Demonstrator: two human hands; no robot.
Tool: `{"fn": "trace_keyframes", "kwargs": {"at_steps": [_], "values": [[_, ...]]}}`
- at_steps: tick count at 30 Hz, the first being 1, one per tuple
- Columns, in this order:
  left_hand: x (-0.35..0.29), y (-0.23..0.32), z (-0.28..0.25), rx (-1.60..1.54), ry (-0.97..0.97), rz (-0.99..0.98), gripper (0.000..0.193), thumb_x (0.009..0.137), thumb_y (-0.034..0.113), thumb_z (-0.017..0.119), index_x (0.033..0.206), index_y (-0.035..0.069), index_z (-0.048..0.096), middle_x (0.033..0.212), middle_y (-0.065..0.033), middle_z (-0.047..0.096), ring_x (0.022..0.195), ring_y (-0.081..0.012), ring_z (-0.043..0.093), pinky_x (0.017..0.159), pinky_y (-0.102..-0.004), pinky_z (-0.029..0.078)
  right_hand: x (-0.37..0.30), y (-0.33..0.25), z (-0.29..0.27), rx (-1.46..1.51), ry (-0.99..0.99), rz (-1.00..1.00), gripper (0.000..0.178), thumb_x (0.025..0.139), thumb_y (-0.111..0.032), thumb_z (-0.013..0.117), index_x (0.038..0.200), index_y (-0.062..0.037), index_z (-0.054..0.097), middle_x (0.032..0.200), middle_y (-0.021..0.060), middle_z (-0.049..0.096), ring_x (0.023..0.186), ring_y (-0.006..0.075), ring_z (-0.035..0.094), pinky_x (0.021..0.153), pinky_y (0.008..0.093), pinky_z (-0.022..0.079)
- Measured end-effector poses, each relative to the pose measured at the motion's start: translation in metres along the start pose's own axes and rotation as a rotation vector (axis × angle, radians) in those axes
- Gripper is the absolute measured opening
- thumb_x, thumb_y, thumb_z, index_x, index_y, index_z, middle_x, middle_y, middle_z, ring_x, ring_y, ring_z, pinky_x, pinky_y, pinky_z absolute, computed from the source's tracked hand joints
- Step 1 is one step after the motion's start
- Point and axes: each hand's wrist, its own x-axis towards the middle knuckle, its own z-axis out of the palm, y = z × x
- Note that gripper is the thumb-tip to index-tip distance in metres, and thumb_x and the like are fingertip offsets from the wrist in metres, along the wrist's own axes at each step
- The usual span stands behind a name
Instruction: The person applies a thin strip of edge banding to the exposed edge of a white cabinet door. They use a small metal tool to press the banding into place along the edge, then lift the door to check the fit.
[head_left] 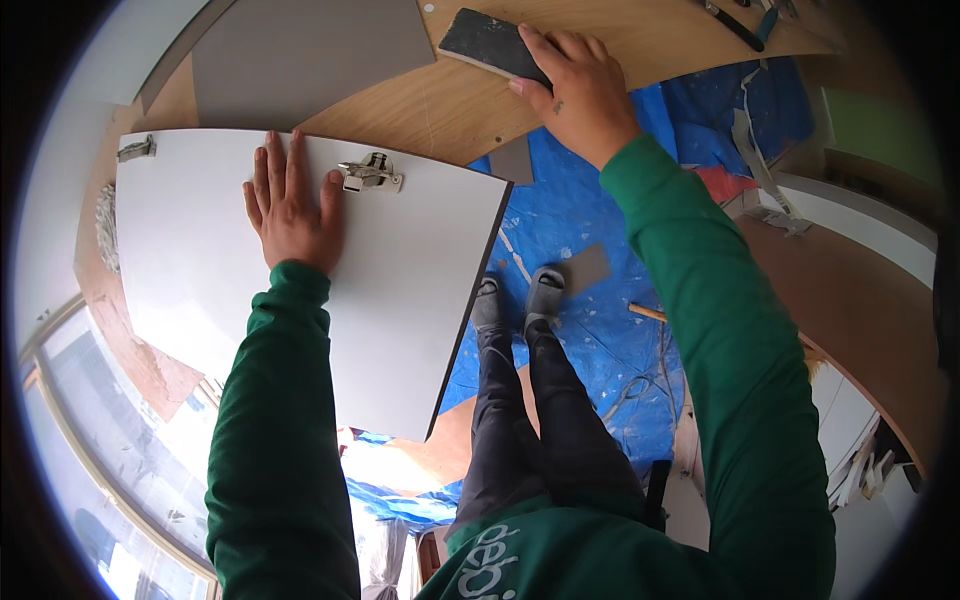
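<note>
Near the far edge of the white panel [410,290], the left hand [298,225] rests palm down, its fingers slightly spread and pointing at that edge, the thumb apart from them. The thumb lies just beside a metal hinge [371,173], which is fixed close to the same edge, right of its middle. Another metal hinge [137,149] sits at the panel's far left corner. The panel lies white face up, with a dark band along its right edge; its far edge overlaps the wooden surface [400,110], while its near right corner juts out over the blue sheet [625,290] on the floor. What holds up its near end cannot be seen.

Over the far part of the wooden surface, the right hand [585,95] grips the right end of a dark rectangular block [485,42], thumb on the near side and fingers closed over the top. I cannot tell whether the block touches the wood. Left of it, a grey panel [310,60] lies on the wooden surface, and a black-handled tool [735,27] lies toward the right end. Below, both feet, in grey slippers [546,290], stand on the blue sheet.
</note>
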Motion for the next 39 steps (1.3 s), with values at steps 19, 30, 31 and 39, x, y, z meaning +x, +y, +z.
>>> {"fn": "trace_keyframes", "kwargs": {"at_steps": [19,30,31,39], "values": [[0.001,0.0,-0.004,-0.032,-0.009,0.0,0.07,0.11,0.053,0.049,0.172,0.023,0.037,0.181,-0.0103,0.028,0.168,-0.0324,0.022,0.136,-0.0549,0.009,-0.113,-0.058,0.021,0.949,-0.02,0.317,0.016,0.099,-0.002,0.071,0.112,-0.0024,0.08,0.112,0.0097,0.078,0.1,0.0215,0.075,0.085,0.0336,0.059],[0.002,0.0,-0.005,-0.039,-0.003,0.005,0.07,0.111,0.054,0.049,0.172,0.023,0.037,0.181,-0.0102,0.028,0.168,-0.0323,0.022,0.136,-0.0545,0.009,-0.098,-0.052,0.007,0.931,-0.168,0.319,0.01,0.098,-0.002,0.068,0.105,-0.0025,0.075,0.1,0.0087,0.076,0.092,0.0216,0.074,0.081,0.0352,0.06],[0.001,0.0,-0.005,-0.047,-0.004,0.005,0.07,0.111,0.054,0.049,0.172,0.023,0.037,0.181,-0.0101,0.028,0.168,-0.0323,0.022,0.136,-0.0545,0.009,-0.097,-0.051,0.006,0.908,-0.162,0.3,0.01,0.098,-0.002,0.068,0.105,-0.0027,0.075,0.1,0.0095,0.076,0.091,0.0226,0.074,0.081,0.0356,0.06],[0.002,0.001,-0.007,-0.061,0.003,0.009,0.072,0.11,0.057,0.049,0.172,0.023,0.037,0.181,-0.0102,0.028,0.168,-0.0325,0.022,0.136,-0.0541,0.009,-0.082,-0.04,-0.006,0.666,-0.246,0.057,0.006,0.095,0.0,0.073,0.1,0.0006,0.069,0.096,0.0122,0.072,0.086,0.0253,0.072,0.078,0.0343,0.058]]}}
